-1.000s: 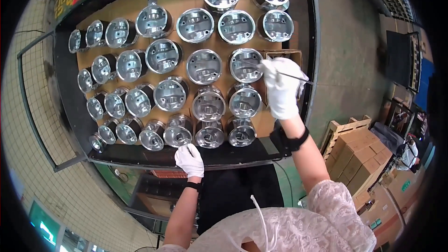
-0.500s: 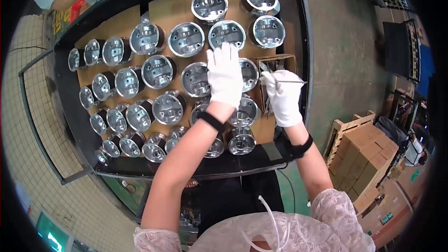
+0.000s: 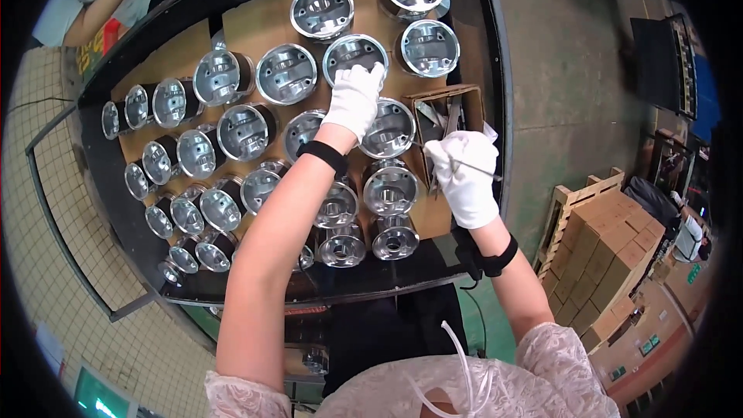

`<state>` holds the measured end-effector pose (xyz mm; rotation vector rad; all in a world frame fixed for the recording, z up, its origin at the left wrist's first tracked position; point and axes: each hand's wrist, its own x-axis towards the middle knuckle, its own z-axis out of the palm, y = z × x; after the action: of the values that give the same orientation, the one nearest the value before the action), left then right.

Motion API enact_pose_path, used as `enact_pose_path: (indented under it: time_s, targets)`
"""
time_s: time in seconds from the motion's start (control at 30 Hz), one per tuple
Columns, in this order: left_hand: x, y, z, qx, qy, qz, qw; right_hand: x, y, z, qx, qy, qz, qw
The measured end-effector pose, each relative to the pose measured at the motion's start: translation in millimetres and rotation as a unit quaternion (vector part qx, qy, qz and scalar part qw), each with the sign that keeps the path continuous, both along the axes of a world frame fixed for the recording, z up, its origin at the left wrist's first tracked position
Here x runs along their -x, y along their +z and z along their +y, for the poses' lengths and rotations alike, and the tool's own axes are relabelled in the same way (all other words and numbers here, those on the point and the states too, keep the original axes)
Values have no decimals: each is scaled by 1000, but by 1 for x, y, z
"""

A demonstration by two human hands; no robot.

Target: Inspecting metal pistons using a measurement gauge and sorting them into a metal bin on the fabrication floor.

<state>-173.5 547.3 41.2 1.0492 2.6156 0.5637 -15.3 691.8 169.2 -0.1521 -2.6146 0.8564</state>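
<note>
Rows of shiny metal pistons stand on brown cardboard, their hollow undersides facing up. My left hand (image 3: 354, 101), in a white glove, reaches over the middle rows. Its fingers are bent onto the near rim of a piston (image 3: 354, 56) in the upper row. Closed around a thin metal rod (image 3: 478, 169) is my right hand (image 3: 464, 174), also white-gloved, beside the small open cardboard box (image 3: 474, 102). The rod's end sticks out past the fingers on the left, near another piston (image 3: 388, 128). The right fingertips partly hide the rod.
Black raised edges (image 3: 501, 70) frame the work table. Inside the small box lie flat metal tools (image 3: 445, 118). Stacked cartons (image 3: 604, 251) stand by a wooden pallet on the right floor. At the upper left, another person's arm (image 3: 104, 4) shows beyond the table.
My left hand went from flat and outstretched over the pistons to bent fingers on a piston's rim. My right hand moved slightly nearer to me, and the rod tilted. The whole view shifted somewhat.
</note>
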Motion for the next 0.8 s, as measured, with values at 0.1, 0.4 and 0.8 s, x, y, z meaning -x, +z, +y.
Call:
enact_pose_path:
  time_s: [0.1,0.4,0.8]
  targets:
    - [0,-6,-9,-40,-20,58,997,-2,-15,-10,9,50,5,999]
    - [1,4,-15,-17,-53,53,997,32,13,10,124,-55,-28,990]
    - [-34,19,-70,96,232,154,956,151,-42,19,-74,9,65,995]
